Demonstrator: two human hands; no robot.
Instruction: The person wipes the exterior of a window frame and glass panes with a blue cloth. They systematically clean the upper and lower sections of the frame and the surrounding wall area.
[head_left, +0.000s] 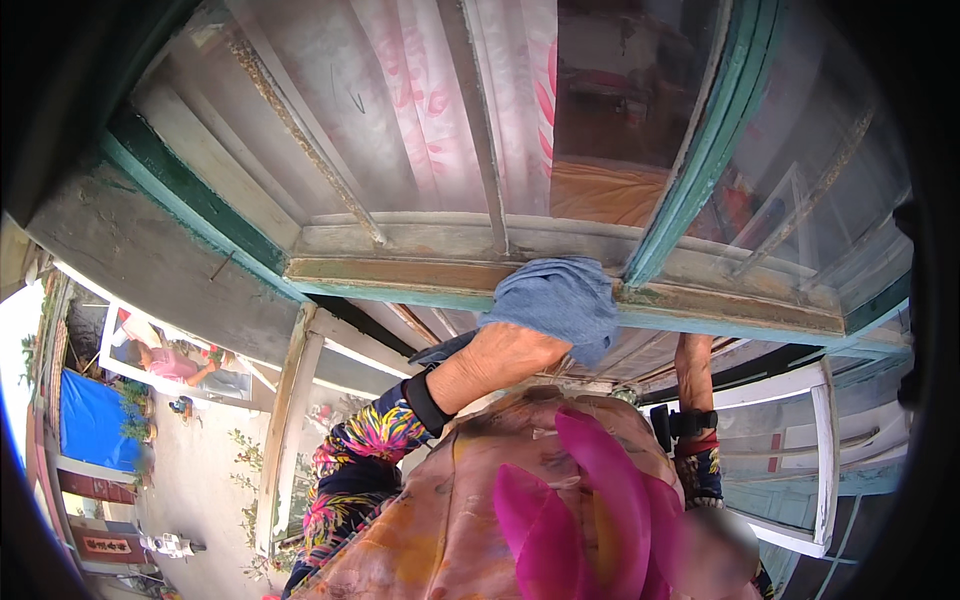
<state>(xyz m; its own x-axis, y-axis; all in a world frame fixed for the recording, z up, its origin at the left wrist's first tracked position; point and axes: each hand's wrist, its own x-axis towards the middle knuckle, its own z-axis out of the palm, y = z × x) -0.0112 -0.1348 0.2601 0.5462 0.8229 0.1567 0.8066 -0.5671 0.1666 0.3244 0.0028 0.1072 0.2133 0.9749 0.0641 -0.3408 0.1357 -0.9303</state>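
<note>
My left hand (531, 346) presses a folded blue cloth (559, 304) onto the wooden crossbar (420, 279) of a teal-painted window frame. The fingers are covered by the cloth, which sits just left of the teal upright (686, 157). A dark strap circles the wrist. My right hand (694, 346) is raised to the same crossbar, farther right; its fingers are hidden behind the bar, so its grip cannot be seen. A dark band with a small device is on that wrist.
Rusty metal bars (307, 139) and curtains (517, 105) are behind the upper panes. Open white-framed casements (829, 457) stand low on both sides. Potted plants (135, 412), a white scooter (171, 545) and a blue sheet (97, 424) are in the yard at left.
</note>
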